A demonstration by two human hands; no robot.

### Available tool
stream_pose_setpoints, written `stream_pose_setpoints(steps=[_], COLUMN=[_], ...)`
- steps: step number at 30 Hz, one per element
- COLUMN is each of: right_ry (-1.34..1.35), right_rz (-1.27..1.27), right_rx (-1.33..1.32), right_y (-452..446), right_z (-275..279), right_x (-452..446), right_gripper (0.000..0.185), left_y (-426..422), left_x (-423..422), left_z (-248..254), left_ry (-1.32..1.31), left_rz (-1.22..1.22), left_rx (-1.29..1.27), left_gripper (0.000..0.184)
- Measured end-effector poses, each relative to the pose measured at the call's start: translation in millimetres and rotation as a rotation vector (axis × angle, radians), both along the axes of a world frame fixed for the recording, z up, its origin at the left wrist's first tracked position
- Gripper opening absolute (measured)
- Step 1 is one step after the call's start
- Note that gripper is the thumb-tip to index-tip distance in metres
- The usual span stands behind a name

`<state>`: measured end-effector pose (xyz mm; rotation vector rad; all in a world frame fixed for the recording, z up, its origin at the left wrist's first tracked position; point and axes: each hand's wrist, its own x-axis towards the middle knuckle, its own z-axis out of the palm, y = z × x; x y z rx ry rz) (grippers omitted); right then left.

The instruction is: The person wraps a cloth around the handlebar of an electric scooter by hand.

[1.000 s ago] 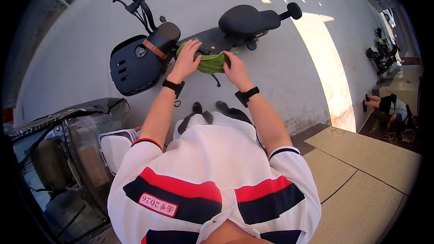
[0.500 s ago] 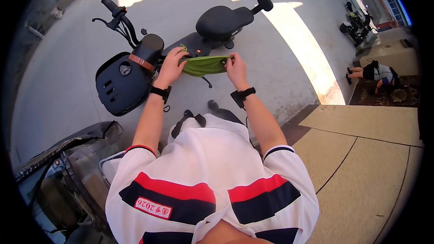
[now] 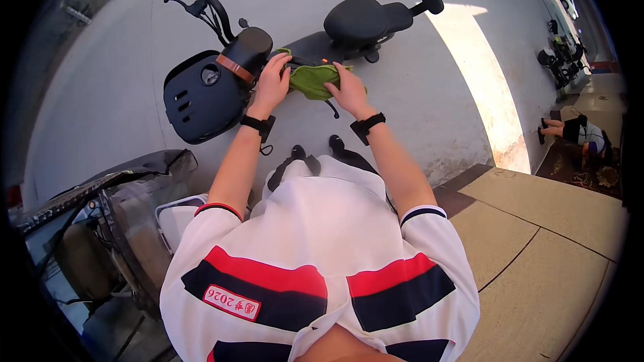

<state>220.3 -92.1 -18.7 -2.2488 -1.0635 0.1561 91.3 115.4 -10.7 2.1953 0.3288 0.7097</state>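
A green cloth [image 3: 310, 83] is held between both hands beside the black electric scooter [image 3: 310, 48], bunched and sagging. My left hand [image 3: 271, 85] grips its left end with fingers closed, close to the scooter's front column. On the other side, my right hand [image 3: 349, 91] pinches the cloth, and a bit of it shows beyond the fingers. The scooter's seat [image 3: 359, 19] lies just above my right hand. Its dark front basket [image 3: 201, 99] is to the left of my left hand. Black bands circle both wrists.
A vehicle with a clear cover [image 3: 127, 228] stands at lower left. Beige stone paving [image 3: 537, 221] forms a raised edge at right. A person [image 3: 582, 135] bends over at far right, below a parked motorbike [image 3: 562, 60]. Sunlit patches cross the concrete floor [image 3: 429, 107].
My hands have come closer together, so the stretched cloth now bunches and hangs looser. The whole view has shifted, with the scooter appearing farther right and higher.
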Motion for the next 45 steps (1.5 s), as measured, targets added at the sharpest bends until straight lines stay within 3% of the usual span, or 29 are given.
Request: stream_pose_setpoints(steps=[12, 18, 21, 29, 32, 35, 41, 44, 45], right_ry=[0.218, 0.334, 0.418, 0.242, 0.058, 0.062, 0.226, 0.114, 0.131], right_rz=[0.056, 0.052, 0.015, 0.084, 0.224, 0.216, 0.124, 0.151, 0.178], right_rx=[0.2, 0.25, 0.2, 0.049, 0.168, 0.27, 0.054, 0.335, 0.268], right_y=[-25.7, -53.2, -63.6, -68.9, -57.4, -47.4, -35.6, -29.4, -29.8], right_z=[-11.1, -18.1, -18.8, 23.8, 8.8, -5.0, -3.0, -1.8, -2.8], right_x=[20.2, 37.4, 52.1, 52.6, 50.0, 52.3, 55.2, 48.5, 51.1], right_gripper=[0.051, 0.041, 0.037, 0.037, 0.03, 0.024, 0.019, 0.017, 0.016], left_y=[-28.9, -46.5, -60.2, -56.0, -47.6, -39.5, -39.5, -40.6, -41.2], left_x=[13.3, 25.8, 26.2, 22.2, 17.9, 15.1, 14.3, 16.0, 16.8], left_z=[12.8, 12.6, 21.4, 17.7, 23.5, 22.3, 17.2, 15.0, 15.7], left_ry=[0.194, 0.245, 0.242, 0.22, 0.217, 0.215, 0.178, 0.174, 0.171], left_rz=[-0.123, -0.149, -0.195, -0.075, 0.006, 0.09, 0.185, 0.211, 0.22], left_rx=[0.118, 0.315, 0.229, 0.292, 0.306, 0.255, 0.247, 0.289, 0.308], left_gripper=[0.052, 0.061, 0.062, 0.045, 0.039, 0.032, 0.026, 0.029, 0.031])
